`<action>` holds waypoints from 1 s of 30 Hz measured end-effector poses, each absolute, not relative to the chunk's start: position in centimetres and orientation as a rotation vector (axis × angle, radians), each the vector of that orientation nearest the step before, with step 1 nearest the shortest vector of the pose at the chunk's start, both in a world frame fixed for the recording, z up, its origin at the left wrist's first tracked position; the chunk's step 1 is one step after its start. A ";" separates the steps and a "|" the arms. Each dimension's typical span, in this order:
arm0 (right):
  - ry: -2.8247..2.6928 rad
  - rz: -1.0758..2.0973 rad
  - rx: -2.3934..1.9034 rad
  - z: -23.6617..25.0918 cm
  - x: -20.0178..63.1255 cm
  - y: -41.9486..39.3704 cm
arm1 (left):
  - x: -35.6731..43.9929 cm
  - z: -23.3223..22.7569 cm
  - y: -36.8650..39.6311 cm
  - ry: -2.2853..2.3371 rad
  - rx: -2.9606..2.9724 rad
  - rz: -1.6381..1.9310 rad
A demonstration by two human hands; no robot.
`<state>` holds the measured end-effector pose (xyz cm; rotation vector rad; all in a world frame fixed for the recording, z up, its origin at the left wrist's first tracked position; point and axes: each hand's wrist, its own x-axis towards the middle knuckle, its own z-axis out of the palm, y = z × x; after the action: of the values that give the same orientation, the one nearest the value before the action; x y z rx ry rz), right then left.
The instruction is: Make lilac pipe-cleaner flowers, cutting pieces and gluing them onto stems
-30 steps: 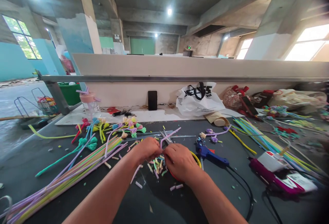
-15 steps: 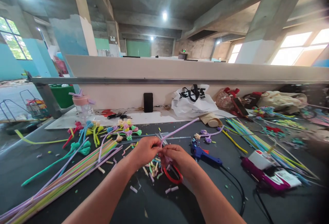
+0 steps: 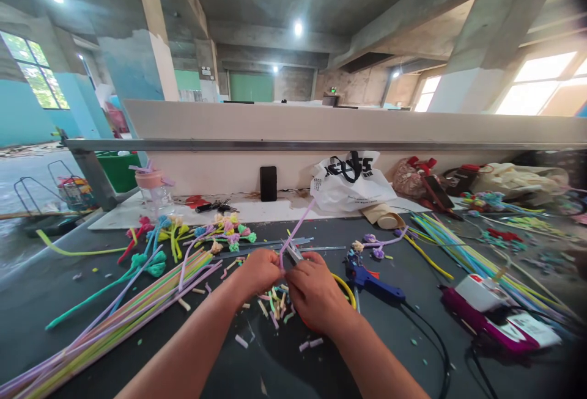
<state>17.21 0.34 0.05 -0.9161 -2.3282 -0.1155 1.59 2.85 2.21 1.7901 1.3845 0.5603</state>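
Observation:
My left hand [image 3: 259,272] pinches the lower end of a lilac pipe cleaner [image 3: 297,226] that rises up and to the right. My right hand [image 3: 315,292] is closed on scissors [image 3: 293,254] with a red and yellow handle, and their blades sit at the pipe cleaner just beside my left fingers. Several short cut bits [image 3: 275,307] lie on the dark table [image 3: 293,362] under both hands.
A bundle of long pastel pipe cleaners [image 3: 128,313] lies to the left, finished flower stems [image 3: 220,231] behind. A blue glue gun [image 3: 373,283] with its cord lies right, then a pink-and-white power strip [image 3: 495,319]. A white bag [image 3: 351,180] and a phone [image 3: 268,183] lean on the back wall.
The pipe cleaner's free end has swung from low and rightward to steeper. My right hand has brought the scissors' blades up to it. The camera has shifted slightly.

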 end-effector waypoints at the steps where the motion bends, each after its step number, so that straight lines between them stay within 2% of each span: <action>1: -2.339 -0.135 -0.910 0.1 17.2 0.2 | 1.5 2.2 2.8 1.367 1.779 0.533; 5: -2.291 -0.032 -0.917 0.1 17.0 0.0 | 0.9 2.5 2.7 1.310 1.805 0.537; 7: -2.201 0.156 -0.959 0.0 17.0 0.2 | 0.8 2.8 2.6 1.293 1.847 0.594; 13: -1.480 1.482 -0.949 -0.4 17.6 0.7 | 1.2 3.5 2.3 1.151 2.058 0.756; 15: -1.327 1.710 -0.858 -0.4 17.9 0.7 | 1.2 3.6 2.3 1.078 2.168 0.794; 17: -1.235 1.798 -0.800 -0.3 18.0 0.6 | 1.2 3.5 2.2 1.013 2.220 0.796; 21: -1.198 1.802 -0.779 -0.3 17.9 0.7 | 0.9 3.5 2.2 0.903 2.219 0.782; 24: -1.274 1.675 -0.833 -0.5 17.6 0.9 | 0.8 3.5 2.1 0.922 2.242 0.778; 26: -1.461 1.453 -0.940 -0.5 17.4 1.0 | 0.9 3.5 2.1 1.029 2.260 0.772; 30: -1.946 0.702 -1.058 -0.2 17.1 0.8 | 1.3 3.3 2.3 1.254 2.216 0.705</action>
<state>17.07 0.80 -0.22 -1.0579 -1.9459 0.7018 1.35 2.33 3.32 2.2162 1.2542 0.7050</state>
